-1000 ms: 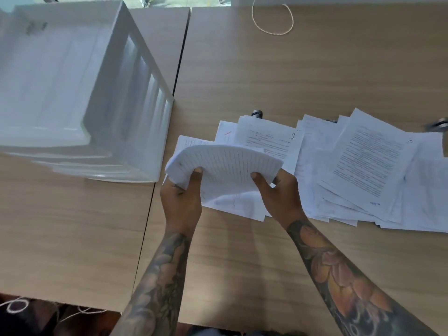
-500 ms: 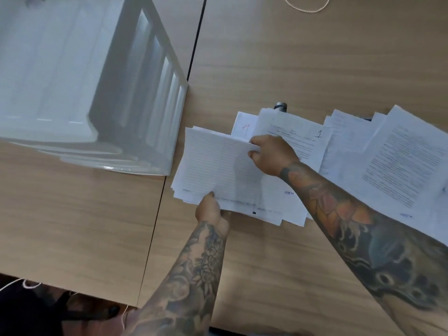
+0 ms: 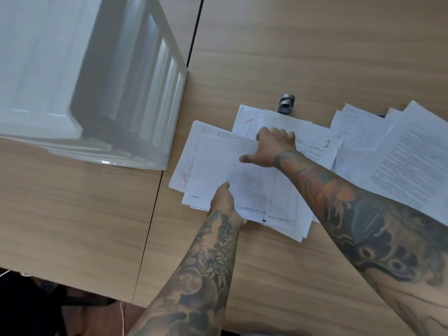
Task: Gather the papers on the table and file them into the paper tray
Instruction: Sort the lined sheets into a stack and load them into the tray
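A small stack of lined white papers (image 3: 228, 166) lies flat on the wooden table, just right of the white paper tray (image 3: 126, 98). My left hand (image 3: 224, 204) grips the stack's near edge, thumb on top. My right hand (image 3: 271, 146) reaches over the stack's far right corner, fingers curled on the sheet marked "1" (image 3: 315, 146) behind it. More printed sheets (image 3: 400, 161) lie spread and overlapping to the right, partly under my right forearm.
A small black and silver binder clip (image 3: 286, 104) sits just beyond the papers. A dark seam (image 3: 174, 132) runs between two table tops. The near table edge is at lower left, with a white cord (image 3: 122, 318) hanging below.
The stack, held curved in both hands a second ago, now lies flat on the table. My right hand let go of it and moved forward to the sheet marked "1".
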